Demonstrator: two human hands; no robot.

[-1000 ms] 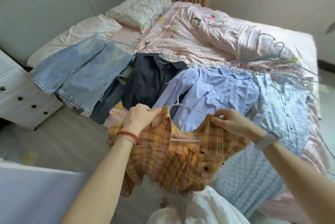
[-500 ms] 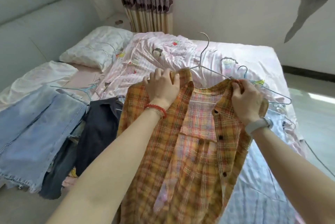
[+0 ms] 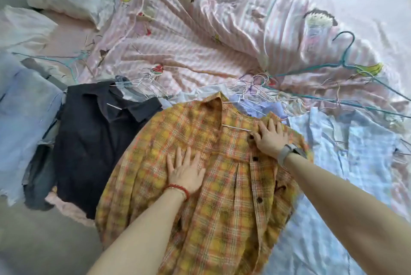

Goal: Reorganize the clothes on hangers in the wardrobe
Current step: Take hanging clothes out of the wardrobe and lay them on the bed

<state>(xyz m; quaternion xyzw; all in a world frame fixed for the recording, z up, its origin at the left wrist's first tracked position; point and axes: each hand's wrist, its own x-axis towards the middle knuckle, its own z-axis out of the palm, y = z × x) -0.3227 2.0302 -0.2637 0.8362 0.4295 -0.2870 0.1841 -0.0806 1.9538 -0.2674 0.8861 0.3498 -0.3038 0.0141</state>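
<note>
Bed (image 3: 333,7) now bears the lowered plaid shirt (image 3: 222,208); left hand (image 3: 185,171), right hand (image 3: 270,139) press flat.

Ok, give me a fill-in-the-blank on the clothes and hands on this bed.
1. Both hands rest on the ____ shirt.
2. The left hand lies ____ on it, fingers spread.
3. The dark shirt lies to the plaid shirt's ____.
4. The right hand wears a ____ at the wrist.

Missing: plaid; flat; left; watch
</note>
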